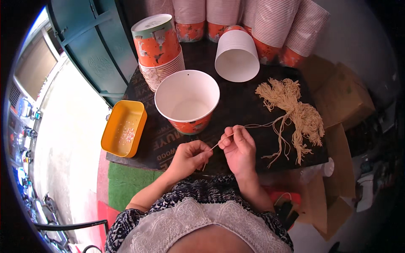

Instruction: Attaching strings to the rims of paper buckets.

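Just on our side of the open bucket point(192, 127), and a little to its right, we hold a thin tan cord point(217, 146) between our two hands. Our left hand point(188, 159) has its thumb and forefinger clamped on the cord, and a short end pokes out below them. Our right hand point(239, 149), palm turned up, has its thumb and curled fingers closed on the same cord farther along. Strands run from behind our right hand toward a loose bundle of cords point(301, 116), well to the right of the open bucket; we cannot tell whether ours is one of them.

The open bucket stands upright on our dark bench point(236, 99), white inside and orange outside, with a small dark hole just under its far rim. Left of it we have a yellow tub point(114, 126) with pink and white bits point(127, 135) in it. Behind it to the left stands an upside-down stack of buckets point(158, 55); behind it to the right another bucket point(237, 63) lies tipped with its mouth toward us. Farther back are wrapped stacks point(188, 12) of the same kind, and, far to its right, beyond the bundle, cardboard boxes point(344, 92).
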Demonstrator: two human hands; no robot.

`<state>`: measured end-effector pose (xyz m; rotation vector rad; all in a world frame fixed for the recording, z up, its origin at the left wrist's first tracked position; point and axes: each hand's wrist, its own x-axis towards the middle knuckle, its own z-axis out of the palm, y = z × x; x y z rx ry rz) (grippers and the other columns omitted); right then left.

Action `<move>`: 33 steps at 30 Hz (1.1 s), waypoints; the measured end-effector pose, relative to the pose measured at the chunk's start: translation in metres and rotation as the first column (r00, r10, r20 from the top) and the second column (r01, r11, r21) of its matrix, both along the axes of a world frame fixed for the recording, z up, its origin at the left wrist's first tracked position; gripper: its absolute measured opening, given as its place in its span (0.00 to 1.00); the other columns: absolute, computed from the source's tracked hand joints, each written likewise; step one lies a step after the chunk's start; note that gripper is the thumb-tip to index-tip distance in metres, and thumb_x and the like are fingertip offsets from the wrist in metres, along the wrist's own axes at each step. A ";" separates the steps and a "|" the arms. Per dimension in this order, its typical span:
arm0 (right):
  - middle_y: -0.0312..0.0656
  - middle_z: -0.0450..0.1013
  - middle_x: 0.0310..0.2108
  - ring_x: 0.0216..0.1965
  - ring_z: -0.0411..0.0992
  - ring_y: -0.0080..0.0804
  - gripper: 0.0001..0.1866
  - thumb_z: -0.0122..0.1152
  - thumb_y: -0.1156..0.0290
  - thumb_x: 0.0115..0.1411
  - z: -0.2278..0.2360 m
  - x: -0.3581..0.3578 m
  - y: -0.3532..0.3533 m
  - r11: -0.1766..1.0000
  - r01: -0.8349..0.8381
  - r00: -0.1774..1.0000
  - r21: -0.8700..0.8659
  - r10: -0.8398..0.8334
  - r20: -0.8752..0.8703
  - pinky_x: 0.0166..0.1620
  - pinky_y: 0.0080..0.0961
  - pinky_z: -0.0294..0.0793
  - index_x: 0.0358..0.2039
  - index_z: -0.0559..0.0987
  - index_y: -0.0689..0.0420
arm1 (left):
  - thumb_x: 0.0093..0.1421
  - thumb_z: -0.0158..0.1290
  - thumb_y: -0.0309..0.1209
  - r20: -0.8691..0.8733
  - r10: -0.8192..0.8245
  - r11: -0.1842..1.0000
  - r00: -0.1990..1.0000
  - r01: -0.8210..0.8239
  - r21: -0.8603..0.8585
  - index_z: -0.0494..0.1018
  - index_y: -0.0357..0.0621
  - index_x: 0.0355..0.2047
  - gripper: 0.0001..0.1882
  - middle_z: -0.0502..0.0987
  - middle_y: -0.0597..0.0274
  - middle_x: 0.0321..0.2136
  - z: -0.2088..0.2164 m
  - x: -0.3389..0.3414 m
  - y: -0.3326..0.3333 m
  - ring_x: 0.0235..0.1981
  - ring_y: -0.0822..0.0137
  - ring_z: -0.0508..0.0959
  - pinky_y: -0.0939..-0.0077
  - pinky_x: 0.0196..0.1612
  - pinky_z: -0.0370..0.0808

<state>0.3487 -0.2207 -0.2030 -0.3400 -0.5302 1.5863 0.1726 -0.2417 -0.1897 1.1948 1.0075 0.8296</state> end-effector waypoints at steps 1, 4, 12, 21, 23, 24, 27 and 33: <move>0.36 0.69 0.30 0.27 0.64 0.24 0.06 0.50 0.69 0.69 0.004 0.000 -0.002 0.996 0.057 0.998 -0.066 -0.055 0.022 0.32 0.23 0.65 0.37 0.72 0.56 | 0.62 0.56 0.27 -0.006 0.015 1.000 1.000 -0.014 0.022 0.74 0.38 0.35 0.05 0.74 0.71 0.23 -0.002 -0.004 -0.001 0.22 0.82 0.70 0.86 0.23 0.69; 0.35 0.69 0.25 0.22 0.64 0.24 0.07 0.50 0.71 0.68 -0.009 0.018 -0.005 0.993 0.098 0.810 0.072 -0.122 0.574 0.26 0.22 0.63 0.33 0.74 0.57 | 0.64 0.53 0.27 -0.036 0.063 0.997 0.997 -0.061 0.052 0.74 0.39 0.32 0.05 0.73 0.72 0.22 -0.004 -0.014 -0.006 0.22 0.83 0.70 0.87 0.24 0.69; 0.50 0.77 0.40 0.32 0.78 0.40 0.12 0.57 0.83 0.57 0.037 -0.006 -0.033 0.769 -0.116 0.225 0.629 -0.596 0.771 0.36 0.27 0.77 0.43 0.77 0.64 | 0.57 0.56 0.24 -0.446 0.094 0.858 0.890 0.154 0.490 0.74 0.36 0.31 0.04 0.76 0.51 0.21 0.034 -0.021 -0.013 0.23 0.61 0.79 0.67 0.28 0.74; 0.42 0.76 0.25 0.22 0.73 0.27 0.05 0.64 0.81 0.54 0.031 -0.014 -0.022 0.778 -0.219 0.262 0.588 -0.534 0.804 0.25 0.23 0.69 0.30 0.77 0.62 | 0.57 0.56 0.24 -0.359 0.130 0.890 0.924 0.051 0.454 0.74 0.35 0.31 0.04 0.75 0.53 0.20 0.041 -0.036 -0.010 0.22 0.63 0.77 0.71 0.27 0.74; 0.40 0.74 0.23 0.21 0.71 0.21 0.04 0.65 0.81 0.55 0.028 -0.018 -0.023 0.812 -0.178 0.289 0.556 -0.497 0.818 0.24 0.20 0.67 0.30 0.77 0.62 | 0.58 0.56 0.24 -0.335 0.129 0.897 0.933 0.034 0.441 0.74 0.35 0.31 0.04 0.75 0.54 0.20 0.043 -0.035 -0.009 0.21 0.66 0.77 0.72 0.27 0.73; 0.37 0.73 0.20 0.20 0.68 0.15 0.04 0.65 0.81 0.55 0.027 -0.019 -0.023 0.842 -0.140 0.319 0.520 -0.459 0.829 0.23 0.18 0.66 0.30 0.77 0.62 | 0.59 0.56 0.24 -0.313 0.147 0.914 0.938 -0.008 0.405 0.74 0.35 0.31 0.04 0.76 0.56 0.20 0.046 -0.035 -0.009 0.22 0.69 0.76 0.74 0.27 0.73; 0.31 0.70 0.18 0.21 0.65 0.09 0.03 0.64 0.81 0.56 0.024 -0.022 -0.022 0.880 -0.071 0.371 0.470 -0.414 0.831 0.24 0.14 0.63 0.30 0.78 0.62 | 0.60 0.56 0.23 -0.295 0.233 0.873 0.927 -0.066 0.483 0.74 0.34 0.31 0.04 0.76 0.59 0.20 0.041 -0.039 -0.004 0.23 0.72 0.75 0.76 0.27 0.73; 0.25 0.70 0.19 0.22 0.63 0.07 0.02 0.63 0.81 0.58 0.015 -0.016 -0.021 0.901 0.112 0.440 0.419 -0.423 0.792 0.24 0.11 0.61 0.30 0.79 0.61 | 0.59 0.55 0.19 -0.250 0.589 0.542 0.769 -0.146 0.828 0.74 0.36 0.32 0.02 0.76 0.57 0.23 0.053 -0.057 0.012 0.22 0.69 0.76 0.80 0.27 0.72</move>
